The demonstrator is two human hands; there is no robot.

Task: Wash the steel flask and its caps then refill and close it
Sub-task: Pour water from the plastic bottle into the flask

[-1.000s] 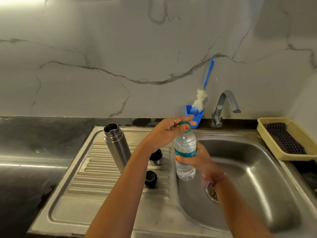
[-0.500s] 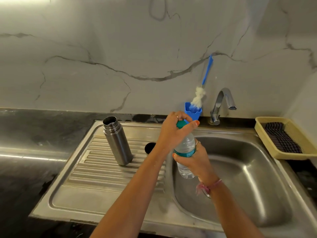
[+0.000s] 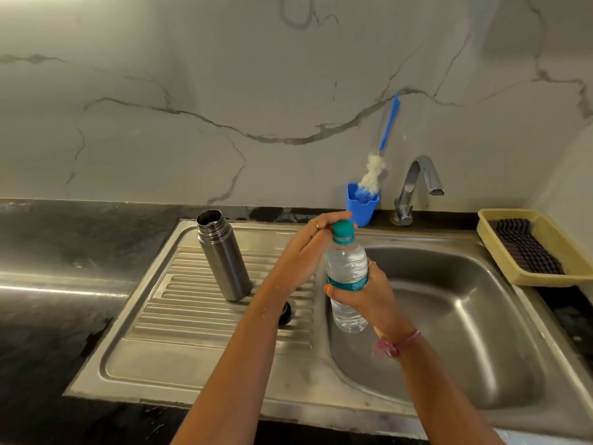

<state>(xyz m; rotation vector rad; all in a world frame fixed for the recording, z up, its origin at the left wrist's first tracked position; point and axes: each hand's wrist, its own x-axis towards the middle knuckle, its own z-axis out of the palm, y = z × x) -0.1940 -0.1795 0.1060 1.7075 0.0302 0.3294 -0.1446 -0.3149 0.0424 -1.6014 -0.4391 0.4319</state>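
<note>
Standing upright, steel flask (image 3: 223,258) (mouth up, uncapped), on drainboard (image 3: 179,316).

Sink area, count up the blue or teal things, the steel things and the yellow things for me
Blue or teal: 3, brush holder, brush handle, bottle cap
Steel: 3, flask, tap, sink
Yellow: 1, tray
Total: 7
</note>
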